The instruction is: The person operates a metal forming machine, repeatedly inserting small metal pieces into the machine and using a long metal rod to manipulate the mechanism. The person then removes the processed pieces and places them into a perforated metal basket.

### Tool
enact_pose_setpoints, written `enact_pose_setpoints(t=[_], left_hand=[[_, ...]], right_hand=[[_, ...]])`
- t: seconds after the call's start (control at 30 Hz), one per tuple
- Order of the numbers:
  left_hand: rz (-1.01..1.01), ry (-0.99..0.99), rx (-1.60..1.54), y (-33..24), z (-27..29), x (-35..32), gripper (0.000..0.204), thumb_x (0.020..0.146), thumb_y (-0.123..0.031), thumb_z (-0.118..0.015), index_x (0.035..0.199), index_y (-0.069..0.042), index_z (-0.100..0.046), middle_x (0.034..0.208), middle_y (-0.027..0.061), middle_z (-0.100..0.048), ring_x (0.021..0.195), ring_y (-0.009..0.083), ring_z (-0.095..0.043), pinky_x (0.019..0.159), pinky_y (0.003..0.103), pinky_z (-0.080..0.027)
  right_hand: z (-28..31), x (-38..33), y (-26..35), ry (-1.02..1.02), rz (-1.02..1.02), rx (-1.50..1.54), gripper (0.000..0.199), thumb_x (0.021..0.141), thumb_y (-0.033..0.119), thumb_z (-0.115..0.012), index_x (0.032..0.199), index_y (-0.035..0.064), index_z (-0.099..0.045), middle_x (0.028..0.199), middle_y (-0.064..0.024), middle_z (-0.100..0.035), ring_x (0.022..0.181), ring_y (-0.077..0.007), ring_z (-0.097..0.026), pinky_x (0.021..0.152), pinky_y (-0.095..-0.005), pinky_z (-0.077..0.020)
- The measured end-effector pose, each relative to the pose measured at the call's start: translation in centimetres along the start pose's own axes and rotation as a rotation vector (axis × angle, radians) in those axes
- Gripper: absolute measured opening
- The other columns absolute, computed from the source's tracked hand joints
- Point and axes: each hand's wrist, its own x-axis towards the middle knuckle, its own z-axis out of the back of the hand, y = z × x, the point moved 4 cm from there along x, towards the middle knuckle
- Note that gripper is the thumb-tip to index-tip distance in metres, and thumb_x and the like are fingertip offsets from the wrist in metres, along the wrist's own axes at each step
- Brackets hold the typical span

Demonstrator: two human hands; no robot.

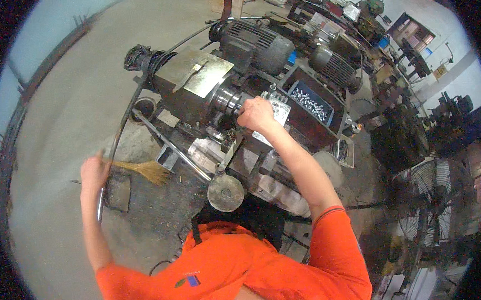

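My left hand (93, 172) is closed around a long metal lever bar (125, 115) that slants down along the left of a small lathe. My right hand (256, 114) is a closed fist just right of the lathe's shiny round chuck (225, 99). Whatever its fingers grip is hidden under the hand. Close behind that hand stands a light metal tool block (279, 110) with bolts on top. A flat metal plate (211, 73) covers the headstock to the left of the chuck. Below the hand lies the dark, oily machine bed.
A blue tray (327, 121) of small metal pieces sits in a dark box behind the tool block. Two electric motors (258, 46) stand farther back. A straw broom (145, 171) lies by my left hand. A round handwheel (226, 193) is near my body; a fan (426, 201) stands right.
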Motion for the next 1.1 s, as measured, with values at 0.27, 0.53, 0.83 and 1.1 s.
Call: enact_pose_setpoints(t=[0.27,0.53,0.83,1.1], left_hand=[[0.265,-0.01,-0.312,2.1,-3.4,-5.8,0.033,0.075,-0.026,-0.068,0.079,0.003,-0.052,0.069,0.0209,-0.059,0.066,0.0379,-0.057,0.061,0.044,-0.043],[0.304,0.108,-0.115,3.6,-6.3,-1.2,0.034,0.075,-0.03,-0.066,0.078,0.003,-0.057,0.076,0.0223,-0.06,0.075,0.0384,-0.059,0.066,0.046,-0.045],[-0.003,-0.195,0.466,21.0,-7.3,7.9,0.008,0.07,-0.011,-0.058,0.078,-0.008,-0.056,0.067,0.0153,-0.06,0.06,0.0326,-0.06,0.056,0.043,-0.048],[0.027,-0.432,-0.24,15.1,-7.6,8.7,0.022,0.079,-0.013,-0.059,0.096,0.0,-0.062,0.088,0.0197,-0.062,0.086,0.0321,-0.061,0.074,0.039,-0.048]], right_hand=[[-0.8,0.0,-0.1,-0.006,-0.053,0.275,0.023,0.057,0.026,-0.06,0.076,0.0206,-0.072,0.082,-0.0135,-0.066,0.084,-0.0324,-0.061,0.075,-0.0383,-0.0508],[-1.9,-0.1,-0.1,-0.046,-0.004,0.309,0.032,0.055,0.024,-0.06,0.083,0.018,-0.072,0.082,-0.0115,-0.066,0.084,-0.0326,-0.058,0.075,-0.039,-0.0496],[-1.1,-0.3,0.4,-0.116,0.188,0.273,0.027,0.056,0.021,-0.061,0.079,0.0123,-0.07,0.088,-0.0078,-0.064,0.081,-0.0336,-0.056,0.074,-0.04,-0.048],[1.3,-5.2,-1.4,-0.395,0.27,0.409,0.037,0.053,0.009,-0.061,0.089,0.0087,-0.068,0.11,-0.0135,-0.059,0.094,-0.033,-0.055,0.078,-0.0386,-0.0468]])
